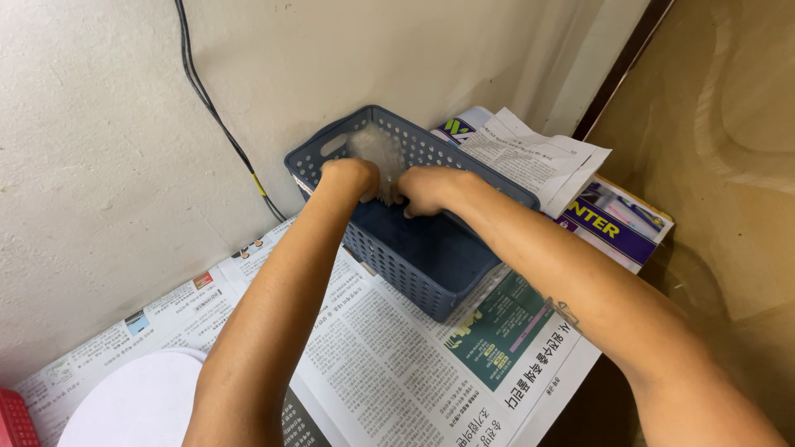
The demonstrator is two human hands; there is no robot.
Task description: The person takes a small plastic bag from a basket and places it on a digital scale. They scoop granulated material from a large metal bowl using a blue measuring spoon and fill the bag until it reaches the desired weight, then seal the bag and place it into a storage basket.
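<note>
A blue plastic basket (431, 273) with perforated walls stands on newspaper against the wall. Both my hands reach into its far end. My left hand (352, 175) and my right hand (424, 189) are closed together on a clear, crinkled plastic wrap or bag (377, 149) that rises blurred above the basket's rim. The basket's dark floor shows bare nearer to me.
Newspaper sheets (389, 364) cover the surface. A white round lid or plate (141, 406) lies at the lower left beside a red object (12, 418). Folded papers (530, 157) and a purple-printed box (617, 223) lie behind the basket. A black cable (215, 112) runs down the wall.
</note>
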